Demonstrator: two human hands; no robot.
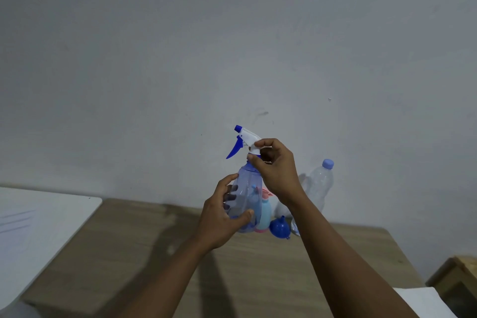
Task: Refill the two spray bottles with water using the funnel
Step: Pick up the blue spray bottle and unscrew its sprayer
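I hold a clear blue spray bottle (247, 193) up above the wooden table (129, 253). My left hand (222, 219) wraps its lower body. My right hand (276, 165) pinches the collar just under its white and blue trigger head (244, 138). Behind it stands a second spray bottle (264, 210), light blue with pink parts, mostly hidden. A blue funnel (280, 227) lies on the table to the right of that bottle. A clear plastic water bottle (318, 186) with a blue cap stands by the wall.
A white surface (38, 219) borders the table on the left. Something white (418, 299) lies at the lower right, next to a wooden box (456, 279). A plain grey wall rises behind the table.
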